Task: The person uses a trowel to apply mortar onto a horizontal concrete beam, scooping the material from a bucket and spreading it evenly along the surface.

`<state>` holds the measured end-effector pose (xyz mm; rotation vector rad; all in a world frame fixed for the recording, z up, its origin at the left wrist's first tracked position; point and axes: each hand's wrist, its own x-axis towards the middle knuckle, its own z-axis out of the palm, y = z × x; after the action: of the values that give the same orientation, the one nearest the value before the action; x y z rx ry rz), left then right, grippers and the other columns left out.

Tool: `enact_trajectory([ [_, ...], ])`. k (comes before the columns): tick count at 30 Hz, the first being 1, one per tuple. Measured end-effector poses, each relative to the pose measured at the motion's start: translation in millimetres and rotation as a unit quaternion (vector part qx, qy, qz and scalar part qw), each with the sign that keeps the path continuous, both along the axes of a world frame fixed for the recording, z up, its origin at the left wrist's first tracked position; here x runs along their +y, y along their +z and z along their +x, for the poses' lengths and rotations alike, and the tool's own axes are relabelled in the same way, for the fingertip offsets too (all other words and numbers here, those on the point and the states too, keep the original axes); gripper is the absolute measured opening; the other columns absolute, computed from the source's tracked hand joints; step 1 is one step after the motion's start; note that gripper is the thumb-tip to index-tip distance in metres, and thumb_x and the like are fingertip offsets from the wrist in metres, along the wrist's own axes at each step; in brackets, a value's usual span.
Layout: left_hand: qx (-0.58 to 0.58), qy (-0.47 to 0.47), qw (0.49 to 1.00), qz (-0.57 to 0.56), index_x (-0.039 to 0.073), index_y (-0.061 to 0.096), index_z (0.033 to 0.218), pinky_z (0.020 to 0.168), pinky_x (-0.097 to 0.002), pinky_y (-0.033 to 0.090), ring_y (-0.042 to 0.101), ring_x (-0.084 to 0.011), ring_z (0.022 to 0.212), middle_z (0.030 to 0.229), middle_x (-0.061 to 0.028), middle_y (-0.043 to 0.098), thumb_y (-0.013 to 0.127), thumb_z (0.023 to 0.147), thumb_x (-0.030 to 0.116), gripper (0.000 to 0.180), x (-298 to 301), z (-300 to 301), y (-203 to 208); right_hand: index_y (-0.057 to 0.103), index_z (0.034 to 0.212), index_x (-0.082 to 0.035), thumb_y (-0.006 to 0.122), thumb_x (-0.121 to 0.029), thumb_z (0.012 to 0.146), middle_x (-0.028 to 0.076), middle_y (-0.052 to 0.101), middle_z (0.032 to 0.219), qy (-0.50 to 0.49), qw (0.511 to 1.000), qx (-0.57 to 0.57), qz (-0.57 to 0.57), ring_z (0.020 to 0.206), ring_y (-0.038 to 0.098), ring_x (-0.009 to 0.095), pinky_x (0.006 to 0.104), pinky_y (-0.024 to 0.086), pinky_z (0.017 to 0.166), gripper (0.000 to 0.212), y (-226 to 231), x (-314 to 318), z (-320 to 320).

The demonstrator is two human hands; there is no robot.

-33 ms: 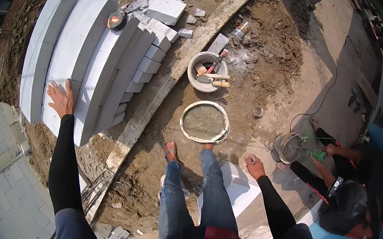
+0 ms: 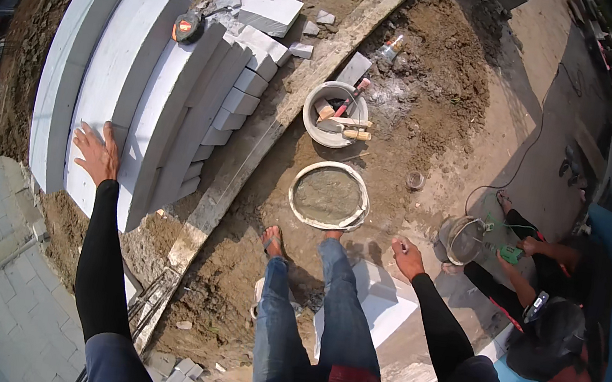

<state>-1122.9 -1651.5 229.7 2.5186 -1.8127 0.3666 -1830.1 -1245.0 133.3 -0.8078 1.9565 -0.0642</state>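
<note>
Several long pale blocks (image 2: 126, 59) stand close together on the left, just past the grey paving (image 2: 1, 302), their broad faces smooth and chalky, their edges squared, though the lens bows them. As far as we can judge, the stacking is done. Our left hand (image 2: 97, 156) seems to rest flat on the second block, fingers spread, gripping nothing. A rounded dark and orange tape measure (image 2: 187, 28) sits farther along the stack.

To the right, smaller cut blocks (image 2: 238, 101) make a ragged, stepped edge. Past them, a rough, mud-stained plank (image 2: 223, 195) runs aslant over the crumbly brown soil. Next come two round buckets: in the tool bucket (image 2: 314, 130) a trowel (image 2: 329, 126) lies idle; the mortar bucket (image 2: 293, 189) brims with grey, grainy mortar (image 2: 329, 194), which we take as ready. We see none spread on the blocks' upper faces, so laying looks undone here.

Beside our leg stands a smooth white block (image 2: 391, 310), and near it our right hand (image 2: 410, 259) has its fingers curled; we cannot tell whether it holds anything. At far right, a co-worker (image 2: 558, 329) grips a green power tool (image 2: 510, 254) near a grey bucket (image 2: 441, 244), so mixing there seems unfinished.
</note>
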Motion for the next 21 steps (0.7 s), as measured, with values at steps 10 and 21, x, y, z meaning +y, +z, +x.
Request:
enact_trajectory([
  [10,-0.006,-0.038,0.995,-0.091,0.014,0.034,0.161,0.121,-0.0626,0.023,0.028,-0.0376,0.154,0.166,-0.0127,0.034,0.03,0.106,0.062,0.074,-2,-2,3,0.059,0.138,-0.004,0.058,-0.05,0.1,0.025,0.069,0.122,0.08,0.985,0.001,-0.155,0.112,0.067,0.038,0.0447,0.05,0.098,0.06,-136,-273,43],
  [21,-0.067,-0.25,0.966,-0.019,0.015,0.027,0.164,0.126,-0.0611,0.004,0.011,-0.0305,0.16,0.171,-0.0101,0.022,0.029,0.108,0.055,0.068,-13,24,23,0.06,0.141,-0.003,0.051,-0.06,0.098,0.029,0.064,0.132,0.076,0.991,-0.004,-0.106,0.124,0.061,0.042,0.0454,0.045,0.107,0.072,-233,-364,100],
])
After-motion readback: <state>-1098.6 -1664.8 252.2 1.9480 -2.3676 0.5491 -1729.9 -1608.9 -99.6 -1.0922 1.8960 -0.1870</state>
